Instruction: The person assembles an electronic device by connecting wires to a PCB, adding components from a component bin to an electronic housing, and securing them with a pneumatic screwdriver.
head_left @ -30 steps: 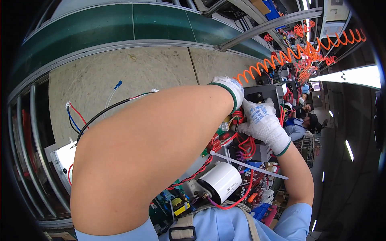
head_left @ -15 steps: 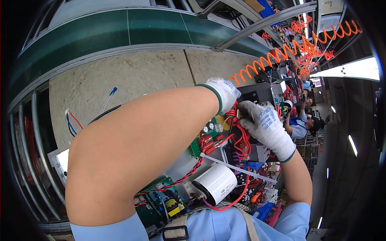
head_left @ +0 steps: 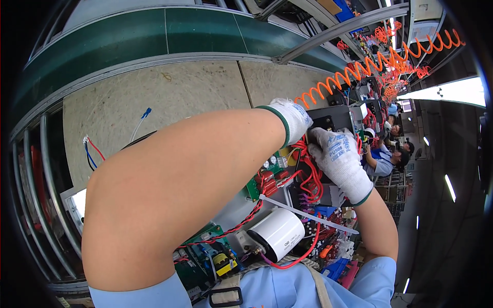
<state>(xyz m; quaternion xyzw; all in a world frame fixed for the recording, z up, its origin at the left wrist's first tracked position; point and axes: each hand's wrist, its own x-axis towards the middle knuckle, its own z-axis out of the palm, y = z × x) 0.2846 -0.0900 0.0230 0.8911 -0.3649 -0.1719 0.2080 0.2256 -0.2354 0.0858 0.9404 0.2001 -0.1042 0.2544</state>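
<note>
Both my hands wear white gloves with green cuffs and meet over an open electronic unit. My left hand (head_left: 297, 120) bends down at the wrist, its fingers hidden behind the glove's back. Close against it, my right hand (head_left: 341, 159) has its fingers curled inward and closed; what they grip is hidden. Just below the fingers lies a bundle of red wires (head_left: 311, 177). A white cable tie (head_left: 308, 214) slants across the unit, nearer to me. Beside it are a white cylindrical capacitor (head_left: 278, 234) and a green circuit board (head_left: 252, 189) with red components.
An orange coiled hose (head_left: 354, 76) stretches away at the far right. Loose wires with a blue connector (head_left: 147, 113) stick up on the left over the worn board surface (head_left: 200, 87). Metal rollers (head_left: 49, 154) line the left side. Co-workers (head_left: 382, 159) stand along the line at right.
Both hands have shifted slightly to the right, along with the whole scene. My right hand's fingers have moved up a little, closer to my left hand.
</note>
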